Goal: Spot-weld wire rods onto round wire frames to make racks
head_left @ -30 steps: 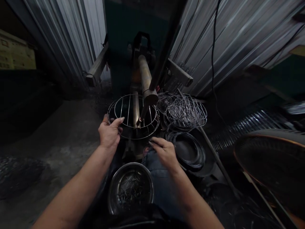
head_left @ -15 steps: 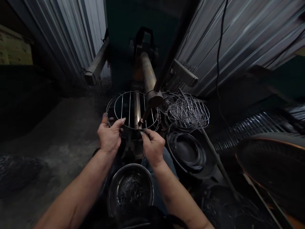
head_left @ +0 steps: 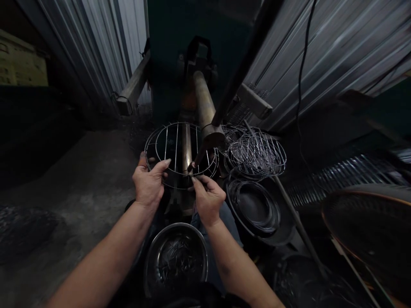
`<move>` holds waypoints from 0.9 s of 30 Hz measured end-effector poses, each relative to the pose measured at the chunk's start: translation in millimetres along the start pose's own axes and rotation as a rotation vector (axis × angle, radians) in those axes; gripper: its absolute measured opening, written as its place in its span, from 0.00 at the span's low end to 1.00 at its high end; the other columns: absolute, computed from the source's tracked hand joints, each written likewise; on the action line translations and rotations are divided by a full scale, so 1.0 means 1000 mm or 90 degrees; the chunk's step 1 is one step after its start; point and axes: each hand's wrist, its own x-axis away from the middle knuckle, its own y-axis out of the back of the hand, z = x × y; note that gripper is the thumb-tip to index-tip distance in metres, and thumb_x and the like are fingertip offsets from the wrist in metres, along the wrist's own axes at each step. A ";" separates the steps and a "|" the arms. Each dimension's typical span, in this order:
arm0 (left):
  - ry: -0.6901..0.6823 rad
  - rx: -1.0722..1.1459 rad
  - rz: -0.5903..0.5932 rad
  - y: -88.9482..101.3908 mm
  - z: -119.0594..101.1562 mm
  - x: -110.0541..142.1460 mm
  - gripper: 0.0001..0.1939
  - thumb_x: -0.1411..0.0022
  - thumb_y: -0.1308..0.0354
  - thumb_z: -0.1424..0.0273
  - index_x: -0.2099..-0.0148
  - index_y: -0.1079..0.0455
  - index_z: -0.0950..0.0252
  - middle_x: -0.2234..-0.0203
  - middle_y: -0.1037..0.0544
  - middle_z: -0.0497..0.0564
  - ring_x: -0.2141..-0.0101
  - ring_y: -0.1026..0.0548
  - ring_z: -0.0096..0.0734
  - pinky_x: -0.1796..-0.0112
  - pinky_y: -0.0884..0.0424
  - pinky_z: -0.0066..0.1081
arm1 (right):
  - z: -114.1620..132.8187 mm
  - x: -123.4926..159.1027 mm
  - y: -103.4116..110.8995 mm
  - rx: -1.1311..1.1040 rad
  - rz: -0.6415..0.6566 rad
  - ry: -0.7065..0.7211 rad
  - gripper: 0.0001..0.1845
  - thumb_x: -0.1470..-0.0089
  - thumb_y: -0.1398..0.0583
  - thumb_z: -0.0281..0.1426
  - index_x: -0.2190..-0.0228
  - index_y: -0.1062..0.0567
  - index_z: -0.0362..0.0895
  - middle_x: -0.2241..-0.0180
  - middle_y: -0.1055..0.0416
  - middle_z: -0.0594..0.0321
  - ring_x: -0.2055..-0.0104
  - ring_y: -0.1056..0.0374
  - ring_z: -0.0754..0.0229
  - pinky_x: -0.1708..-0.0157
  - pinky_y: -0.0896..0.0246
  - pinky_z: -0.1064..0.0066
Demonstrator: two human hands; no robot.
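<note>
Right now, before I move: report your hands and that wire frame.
Left hand gripping the wire frame at its rim. Right hand, fingers at lower rim. Pointed metal rod reaching into frame, just above right hand.

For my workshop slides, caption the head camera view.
Left hand and right hand hold a round wire frame beside stacked wire frames.

Corrugated metal walls (head_left: pixel 337 55) rise on both sides of a dim workshop's dark concrete floor (head_left: pixel 73 171).
</note>
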 end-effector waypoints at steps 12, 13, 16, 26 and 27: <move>0.002 -0.004 0.011 -0.005 0.002 -0.016 0.26 0.67 0.28 0.70 0.64 0.34 0.64 0.70 0.35 0.44 0.78 0.34 0.20 0.83 0.40 0.22 | -0.003 -0.013 -0.006 0.026 -0.002 0.072 0.11 0.47 0.40 0.38 0.69 0.22 0.44 0.73 0.25 0.61 0.69 0.27 0.56 0.68 0.30 0.67; 0.006 -0.004 0.013 -0.005 0.002 -0.017 0.26 0.67 0.28 0.70 0.63 0.34 0.64 0.70 0.35 0.44 0.78 0.34 0.20 0.83 0.40 0.23 | -0.003 -0.014 -0.007 0.029 0.002 0.070 0.11 0.46 0.40 0.38 0.69 0.22 0.44 0.73 0.25 0.61 0.69 0.27 0.56 0.68 0.30 0.67; 0.016 -0.008 0.014 -0.007 0.003 -0.020 0.26 0.68 0.28 0.70 0.64 0.34 0.64 0.71 0.35 0.43 0.79 0.34 0.20 0.83 0.40 0.23 | -0.001 -0.017 -0.008 0.036 0.014 0.060 0.11 0.47 0.40 0.38 0.69 0.22 0.44 0.72 0.24 0.60 0.69 0.27 0.56 0.68 0.30 0.67; 0.037 -0.018 -0.013 -0.010 0.007 -0.025 0.28 0.69 0.29 0.71 0.62 0.33 0.65 0.73 0.34 0.44 0.78 0.33 0.21 0.82 0.41 0.22 | 0.000 -0.019 -0.010 0.038 0.008 0.030 0.12 0.47 0.41 0.38 0.69 0.21 0.44 0.73 0.25 0.61 0.69 0.28 0.56 0.69 0.31 0.67; 0.037 -0.019 -0.012 -0.010 0.007 -0.025 0.28 0.69 0.29 0.72 0.62 0.33 0.65 0.73 0.34 0.44 0.78 0.33 0.21 0.82 0.42 0.22 | 0.000 -0.019 -0.010 0.039 0.006 0.034 0.11 0.47 0.41 0.37 0.69 0.21 0.44 0.74 0.25 0.61 0.69 0.28 0.56 0.69 0.31 0.67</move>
